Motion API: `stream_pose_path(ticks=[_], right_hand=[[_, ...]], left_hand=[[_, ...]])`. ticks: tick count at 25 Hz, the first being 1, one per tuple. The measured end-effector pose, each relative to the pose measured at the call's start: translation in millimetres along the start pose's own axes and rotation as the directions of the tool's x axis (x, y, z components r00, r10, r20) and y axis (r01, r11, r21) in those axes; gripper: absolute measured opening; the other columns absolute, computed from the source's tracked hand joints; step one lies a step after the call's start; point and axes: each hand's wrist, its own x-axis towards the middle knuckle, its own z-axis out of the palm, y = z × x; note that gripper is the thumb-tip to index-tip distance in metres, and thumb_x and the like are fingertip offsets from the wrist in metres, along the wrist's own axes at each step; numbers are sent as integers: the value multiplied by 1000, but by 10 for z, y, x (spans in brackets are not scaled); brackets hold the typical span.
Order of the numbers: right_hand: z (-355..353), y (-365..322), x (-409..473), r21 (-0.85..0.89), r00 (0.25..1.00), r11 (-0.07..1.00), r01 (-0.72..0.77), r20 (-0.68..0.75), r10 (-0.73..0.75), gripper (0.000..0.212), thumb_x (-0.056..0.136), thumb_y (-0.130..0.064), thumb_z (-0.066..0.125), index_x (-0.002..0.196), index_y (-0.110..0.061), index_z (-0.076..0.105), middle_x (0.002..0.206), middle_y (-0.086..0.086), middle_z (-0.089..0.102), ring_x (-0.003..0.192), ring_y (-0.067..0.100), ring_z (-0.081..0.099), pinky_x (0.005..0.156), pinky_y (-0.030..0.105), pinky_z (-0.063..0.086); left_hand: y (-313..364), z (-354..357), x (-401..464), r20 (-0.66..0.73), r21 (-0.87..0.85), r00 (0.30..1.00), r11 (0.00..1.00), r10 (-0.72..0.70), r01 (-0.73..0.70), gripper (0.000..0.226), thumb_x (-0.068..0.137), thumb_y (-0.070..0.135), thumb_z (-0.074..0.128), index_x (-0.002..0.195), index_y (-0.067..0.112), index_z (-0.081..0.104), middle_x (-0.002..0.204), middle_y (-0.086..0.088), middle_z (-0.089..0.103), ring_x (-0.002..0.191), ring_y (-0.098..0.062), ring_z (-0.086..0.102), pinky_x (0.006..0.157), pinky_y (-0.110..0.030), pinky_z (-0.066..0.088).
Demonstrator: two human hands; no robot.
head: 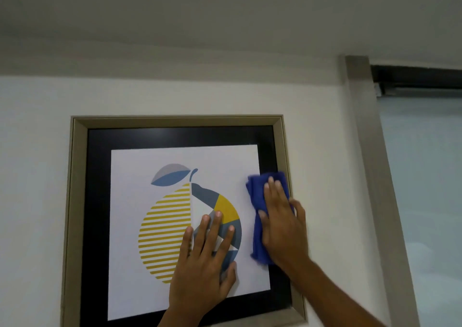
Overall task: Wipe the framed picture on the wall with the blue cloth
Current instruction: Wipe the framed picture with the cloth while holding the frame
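Observation:
The framed picture (175,136) hangs on the white wall: a beige frame, a black mat and a white print of a striped yellow and blue-grey fruit. My left hand (205,264) lies flat on the glass over the lower middle of the print, fingers spread and holding nothing. My right hand (282,224) presses the folded blue cloth (257,226) flat against the right side of the picture, at the edge of the print and the black mat. Part of the cloth is hidden under that hand.
A grey door or window jamb (370,151) runs down the wall just right of the frame, with a frosted pane (425,189) beyond it. White wall (35,176) lies to the left and above, under the ceiling.

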Motion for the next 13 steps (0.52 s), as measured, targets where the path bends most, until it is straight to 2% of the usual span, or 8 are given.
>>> stream_pose_path(ticks=[3, 5, 10, 13], right_hand=[[-103, -116, 938, -65, 998, 998, -19, -57, 15, 51, 99, -22, 41, 147, -4, 39, 155, 11, 36, 143, 26, 36, 107, 38, 25], [-75, -261, 1244, -98, 997, 994, -37, -73, 29, 50, 100, -25, 38, 146, -5, 41, 155, 12, 37, 143, 26, 35, 108, 41, 27], [27, -346, 1118, -214, 985, 964, 158, -38, -170, 46, 100, -26, 46, 144, -10, 47, 152, 8, 42, 141, 22, 40, 108, 45, 34], [-107, -142, 1147, -201, 991, 974, 100, -72, -117, 45, 101, -24, 47, 143, -10, 48, 152, 6, 43, 140, 22, 41, 108, 46, 34]], left_hand=[[3, 18, 3, -25, 11, 1000, 1000, -13, 13, 74, 95, 57, 39, 159, 22, 26, 170, -10, 18, 156, -34, 15, 125, -54, 9], [18, 8, 5, -20, 20, 1000, 1000, -1, 1, 76, 94, 57, 41, 160, 23, 23, 170, -9, 17, 156, -34, 14, 126, -54, 6], [-5, 12, -3, -17, 18, 1000, 1000, 14, -13, 77, 94, 56, 43, 159, 21, 25, 171, -11, 13, 156, -36, 13, 126, -55, 4], [-16, -5, 3, -25, -8, 1000, 1000, 17, -17, 73, 95, 53, 44, 159, 21, 28, 170, -11, 15, 156, -36, 15, 126, -55, 8]])
